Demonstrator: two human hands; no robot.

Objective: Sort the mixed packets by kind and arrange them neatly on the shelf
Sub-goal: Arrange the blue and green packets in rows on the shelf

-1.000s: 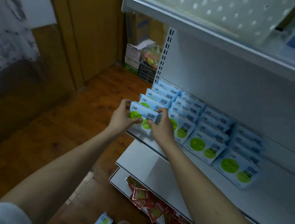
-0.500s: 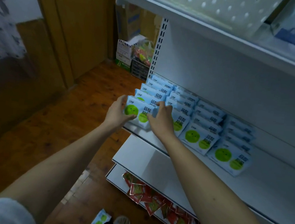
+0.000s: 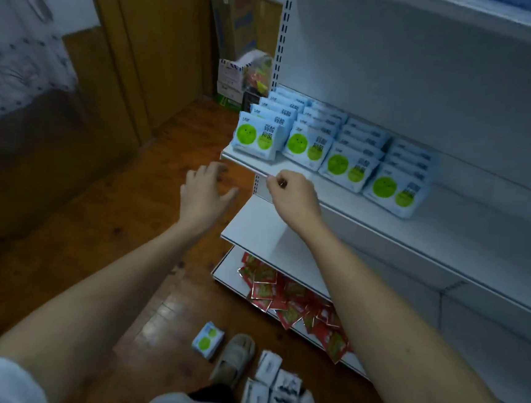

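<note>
Along the front edge of the middle shelf (image 3: 384, 218) the blue-and-green packets (image 3: 327, 142) stand in four leaning rows, running from the left end toward the middle. Both hands hover just in front of that edge holding nothing: left hand (image 3: 205, 193) spread loose, right hand (image 3: 293, 195) curled into an empty fist.

Stuff that could go sideways imo: the leftmost front packet (image 3: 257, 138) sits right at the shelf's left front corner, so a careless brush from either hand probably tips it off. The rows lean on each other, so knocking one could domino the lot.

One stray green packet (image 3: 208, 340) and a white bunch (image 3: 279, 392) lie on the floor by the slipper (image 3: 234, 357), easy to step on. Red packets (image 3: 294, 300) are heaped loose on the bottom shelf (image 3: 224, 270), a few poking over its front edge, so they might slide out.
</note>
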